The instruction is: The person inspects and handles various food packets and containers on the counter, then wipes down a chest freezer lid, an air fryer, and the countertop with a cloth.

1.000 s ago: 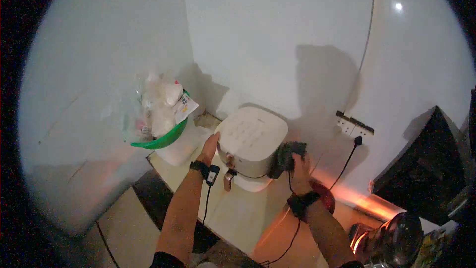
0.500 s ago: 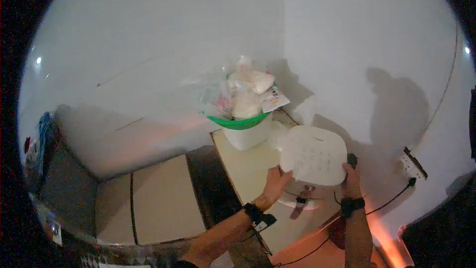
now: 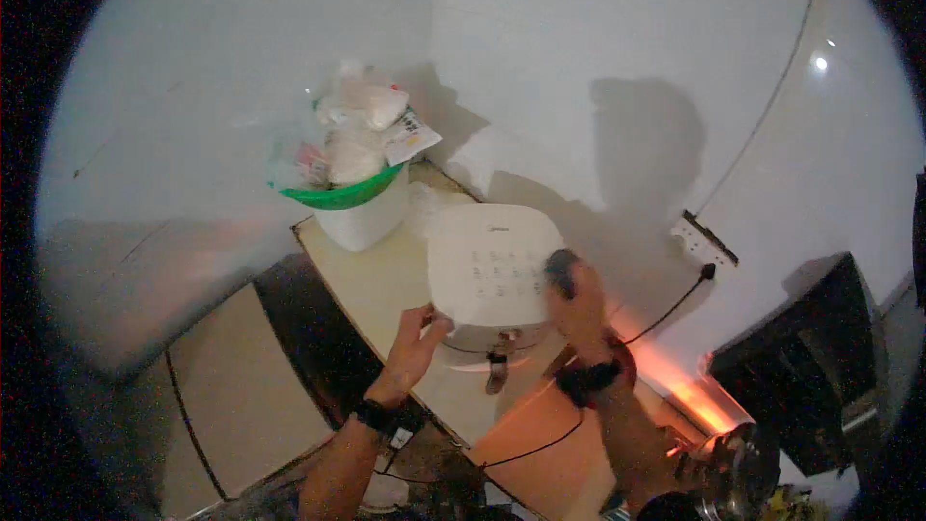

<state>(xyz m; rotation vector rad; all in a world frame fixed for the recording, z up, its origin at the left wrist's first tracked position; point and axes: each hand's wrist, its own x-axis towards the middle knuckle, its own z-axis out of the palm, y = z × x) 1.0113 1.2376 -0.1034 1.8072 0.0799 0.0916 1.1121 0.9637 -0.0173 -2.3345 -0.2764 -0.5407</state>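
A white rice cooker [image 3: 495, 280] with printed markings on its lid stands on a pale countertop. My left hand [image 3: 415, 340] has its fingers closed at the cooker's front left corner, just below the lid edge. Over the right side of the lid, my right hand [image 3: 577, 299] is closed on a dark rounded object [image 3: 561, 268], slightly blurred; its kind cannot be made out. A latch and a dark strip [image 3: 498, 369] show at the cooker's front. Both wrists wear dark bands.
Behind to the left stands a white bin [image 3: 362, 222] with a green rim [image 3: 340, 197], filled with plastic bags. A power strip [image 3: 704, 239] with a black plug [image 3: 708, 271] is on the right wall. A dark panel [image 3: 796, 367] and a metal pot [image 3: 738, 473] sit at the right.
The view has swung right, so the cooker and bin appear further left. My right hand has moved with the dark object from the cooker's right edge onto the lid. My left hand stays at the corner.
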